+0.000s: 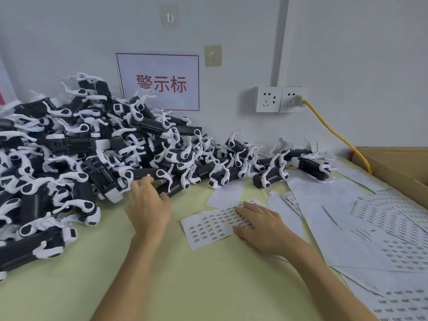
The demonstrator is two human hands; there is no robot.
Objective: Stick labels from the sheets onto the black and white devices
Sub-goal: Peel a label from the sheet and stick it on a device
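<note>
A white wall [347,54] stands at the far side, with a red-edged sign [159,82], two sockets [278,99] and a yellow cable [335,133] plugged into one. In front of it is a counter [185,274] with a pale yellow-green top. A cardboard box [393,163] sits at the far right.

A big pile of devices [69,147], black and white, fills the left side and runs in a thin line along the wall to the right. Loose label sheets [347,216] lie spread on the right.

The left hand [148,205] reaches to the near edge of the pile. Its fingers lie over one black device [176,187], and the thumb is by the near side. The picture is blurry there, so I cannot tell if its grip is closed on the device or only touching it. This device lies long-ways from left to right, with its right end a bit farther away.

The right hand [257,225] rests flat on the small label sheet [208,225]. Its grip is apart, with straight fingers pressing down the right part of the sheet.

The sheet lies to the right of the device and nearer. The left hand is closer to the device and the right hand is closer to the labels. So I think the device has to come right and near, next to the sheet.
</note>
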